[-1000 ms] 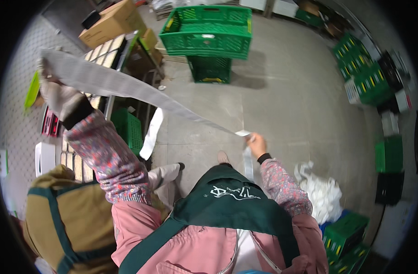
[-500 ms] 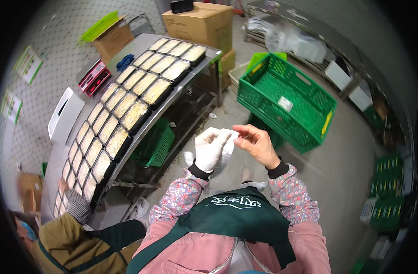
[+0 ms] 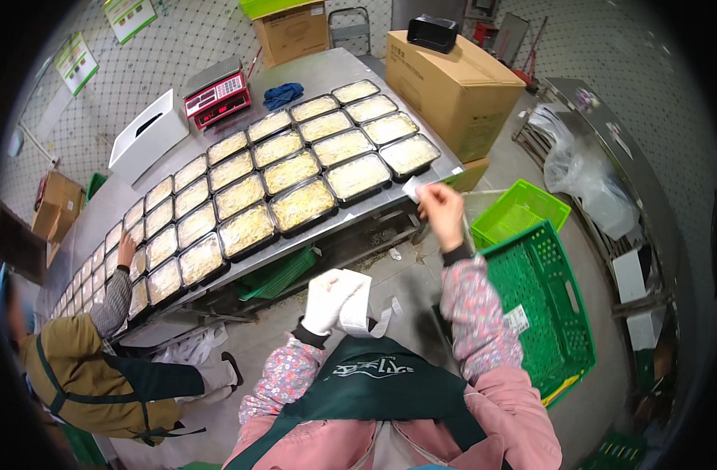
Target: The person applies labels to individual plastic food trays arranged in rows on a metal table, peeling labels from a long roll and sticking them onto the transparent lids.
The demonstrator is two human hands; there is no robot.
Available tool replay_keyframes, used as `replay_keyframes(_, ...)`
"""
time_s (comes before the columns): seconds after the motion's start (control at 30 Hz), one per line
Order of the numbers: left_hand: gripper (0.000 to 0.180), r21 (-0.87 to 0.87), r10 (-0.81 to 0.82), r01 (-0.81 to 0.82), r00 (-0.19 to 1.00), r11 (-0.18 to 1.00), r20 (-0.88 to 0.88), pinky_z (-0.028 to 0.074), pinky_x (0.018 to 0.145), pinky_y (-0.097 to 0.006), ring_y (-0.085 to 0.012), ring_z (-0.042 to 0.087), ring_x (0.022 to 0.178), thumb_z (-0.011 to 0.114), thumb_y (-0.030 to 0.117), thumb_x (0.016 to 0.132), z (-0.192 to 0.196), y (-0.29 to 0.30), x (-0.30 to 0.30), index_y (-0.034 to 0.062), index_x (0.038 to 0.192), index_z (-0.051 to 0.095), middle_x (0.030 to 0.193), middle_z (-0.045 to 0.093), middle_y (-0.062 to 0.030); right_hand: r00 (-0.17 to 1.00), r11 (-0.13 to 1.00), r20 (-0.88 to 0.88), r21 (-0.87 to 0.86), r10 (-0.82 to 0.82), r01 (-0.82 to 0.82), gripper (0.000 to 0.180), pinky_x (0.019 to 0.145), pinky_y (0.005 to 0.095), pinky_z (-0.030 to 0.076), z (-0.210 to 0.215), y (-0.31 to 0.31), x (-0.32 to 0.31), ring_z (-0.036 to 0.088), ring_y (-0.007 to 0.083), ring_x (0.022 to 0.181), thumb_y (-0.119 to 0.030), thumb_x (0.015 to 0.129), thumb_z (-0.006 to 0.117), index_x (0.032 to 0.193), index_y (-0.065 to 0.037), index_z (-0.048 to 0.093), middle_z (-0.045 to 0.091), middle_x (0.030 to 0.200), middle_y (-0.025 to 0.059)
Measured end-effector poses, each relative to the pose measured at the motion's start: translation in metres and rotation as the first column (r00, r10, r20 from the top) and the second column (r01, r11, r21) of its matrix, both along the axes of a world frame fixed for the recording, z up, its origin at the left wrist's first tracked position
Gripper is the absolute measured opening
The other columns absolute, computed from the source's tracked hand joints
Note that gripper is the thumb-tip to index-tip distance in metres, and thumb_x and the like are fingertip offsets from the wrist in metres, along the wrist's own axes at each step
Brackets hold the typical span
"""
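**Labels going onto the meal trays**

The bare right hand (image 3: 442, 210) is up near the front edge of the long steel table (image 3: 331, 66), fingers pinched shut on a small white paper label (image 3: 412, 188), which sits just beside the nearest black plastic tray of pale shredded food (image 3: 409, 154) at the table's right end. The gloved left hand (image 3: 327, 301) is down close to the chest, its grip closed around a white roll of label strip (image 3: 355, 305), with a loose tail of the strip hanging off toward the floor.

The table is packed with rows of those black trays, side by side and touching. At the far side there's a red weighing scale (image 3: 217, 95), a white plastic box (image 3: 148, 135) next to it, and a crumpled blue cloth (image 3: 283, 94). A big brown cardboard box (image 3: 455, 82) stands at the right end with a black tray on top.

On the floor to the right, a green plastic crate (image 3: 548, 313) sits right by the right arm, another one behind it. A co-worker in a brown top and green apron (image 3: 84, 376) crouches at lower left, one hand (image 3: 126, 251) on the trays.
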State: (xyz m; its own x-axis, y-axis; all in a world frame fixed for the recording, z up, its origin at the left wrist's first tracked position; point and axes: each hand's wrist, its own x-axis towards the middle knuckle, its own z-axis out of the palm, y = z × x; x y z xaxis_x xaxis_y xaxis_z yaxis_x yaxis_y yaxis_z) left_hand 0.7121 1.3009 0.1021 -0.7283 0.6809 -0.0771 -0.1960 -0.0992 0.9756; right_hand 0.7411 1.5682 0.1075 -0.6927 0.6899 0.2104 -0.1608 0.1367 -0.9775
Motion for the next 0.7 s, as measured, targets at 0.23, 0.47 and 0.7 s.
replay_keyframes(0.23,0.012,0.186,0.047,-0.044,0.999,0.982,-0.015,0.045,0.076,-0.023,-0.0117,0.057,0.083,0.058,0.011,0.087,-0.015,0.072,-0.133,0.0009,0.094,0.061,0.098,0.061,-0.008,0.843,0.836,0.524,0.512,-0.123,-0.197,0.022,0.061,0.0326,0.046,-0.068,0.179,-0.152,0.06,0.0211,0.064,-0.028,0.072,0.069,0.075,-0.006,0.067,0.064,0.068,0.0081)
replay_keyframes(0.47,0.015,0.155,-0.001,-0.051,0.949,0.987,0.316,0.048,0.073,-0.024,-0.0111,0.06,0.08,0.056,0.007,0.088,-0.034,0.121,-0.201,-0.0026,0.099,0.059,0.09,0.064,-0.0062,0.605,0.696,0.79,0.488,-0.097,-0.527,0.025,0.067,0.0387,0.048,-0.107,0.21,-0.221,0.062,0.0285,0.075,-0.035,0.071,0.07,0.076,-0.01,0.066,0.065,0.077,0.0107)
replay_keyframes(0.7,0.013,0.123,0.107,-0.163,0.922,0.979,0.372,0.047,0.068,-0.022,-0.0078,0.058,0.075,0.06,0.009,0.086,-0.04,0.17,-0.23,-0.0016,0.095,0.061,0.086,0.064,-0.0037,0.541,0.555,0.729,0.678,-0.419,-0.483,0.056,0.065,0.0411,0.048,-0.076,0.227,-0.225,0.062,0.0342,0.074,-0.047,0.059,0.078,0.082,-0.002,0.055,0.064,0.078,0.0173)
